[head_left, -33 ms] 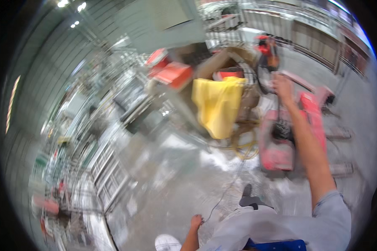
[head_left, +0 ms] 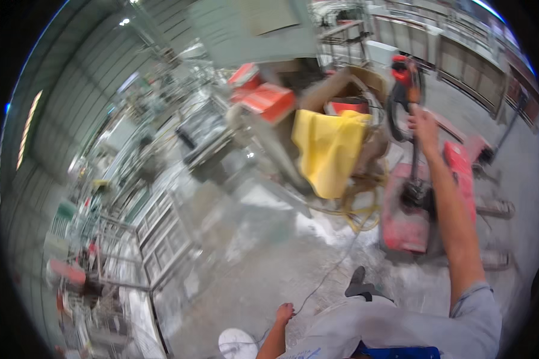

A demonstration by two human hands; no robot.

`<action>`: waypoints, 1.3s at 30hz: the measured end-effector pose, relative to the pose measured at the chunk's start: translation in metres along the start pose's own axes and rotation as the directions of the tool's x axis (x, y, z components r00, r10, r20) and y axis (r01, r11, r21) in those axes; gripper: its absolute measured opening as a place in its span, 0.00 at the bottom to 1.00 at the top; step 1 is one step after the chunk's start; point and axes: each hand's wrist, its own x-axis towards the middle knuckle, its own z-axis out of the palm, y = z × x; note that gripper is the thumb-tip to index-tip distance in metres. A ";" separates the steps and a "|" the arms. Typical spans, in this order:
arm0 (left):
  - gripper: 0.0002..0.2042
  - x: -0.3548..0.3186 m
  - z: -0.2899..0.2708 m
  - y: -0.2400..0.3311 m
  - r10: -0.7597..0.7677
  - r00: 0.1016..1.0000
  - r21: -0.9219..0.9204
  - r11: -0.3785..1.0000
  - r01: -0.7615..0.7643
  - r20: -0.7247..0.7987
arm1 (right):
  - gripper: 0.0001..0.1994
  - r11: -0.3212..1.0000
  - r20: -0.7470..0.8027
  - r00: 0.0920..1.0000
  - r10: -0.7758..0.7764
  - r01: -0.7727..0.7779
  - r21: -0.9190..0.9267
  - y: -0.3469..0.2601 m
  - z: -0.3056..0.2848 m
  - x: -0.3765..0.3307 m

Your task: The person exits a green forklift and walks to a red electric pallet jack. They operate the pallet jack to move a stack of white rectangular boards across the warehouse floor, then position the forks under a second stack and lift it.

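Note:
A red pallet truck (head_left: 406,233) stands on the floor to my right, its forks pointing right. Its upright black tiller has a control head (head_left: 404,75) in red, orange and black at the top. My right hand (head_left: 424,127) is closed around this tiller just below the head, the arm stretched forward. Low beside my body is my left hand (head_left: 285,312), its fingers curled in; whether anything is inside cannot be made out. A thin dark cable (head_left: 324,276) runs past that hand, and I cannot tell whether they touch.
A yellow cloth (head_left: 329,149) hangs over a large brown container (head_left: 368,78). Red-orange boxes (head_left: 266,100) sit left of it. Yellow cord (head_left: 359,218) lies below. Metal frames (head_left: 164,242) and machinery fill the left, a grey-green panel (head_left: 254,30) stands ahead, and racks (head_left: 470,66) line the right.
The view has shifted slightly, so the pallet truck, container and boxes appear farther right, and the picture is less blurred. My right hand keeps its hold on the tiller.

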 end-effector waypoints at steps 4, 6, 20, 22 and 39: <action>0.20 0.004 0.025 0.028 -0.096 0.993 0.003 0.995 0.096 0.075 | 0.31 0.995 -0.054 0.998 0.027 -0.032 -0.098 0.008 0.029 0.078; 0.20 0.012 0.030 0.032 -0.092 0.994 0.018 0.996 0.092 0.059 | 0.32 0.970 -0.095 0.995 -0.010 -0.014 -0.243 0.013 0.036 0.107; 0.14 0.203 -0.049 0.181 0.318 0.812 0.587 0.569 -0.576 0.489 | 0.32 0.472 -0.080 0.952 -0.297 0.074 -0.879 0.039 0.049 0.147; 0.14 0.251 -0.067 0.243 0.119 0.843 0.514 0.746 -0.425 0.524 | 0.24 0.454 -0.194 0.937 -0.290 -0.044 -0.890 0.030 0.065 0.138; 0.18 0.423 -0.047 0.471 0.145 0.090 0.137 -0.354 -0.925 0.985 | 0.27 0.833 -0.695 0.716 0.070 -0.425 -0.354 -0.014 0.109 0.134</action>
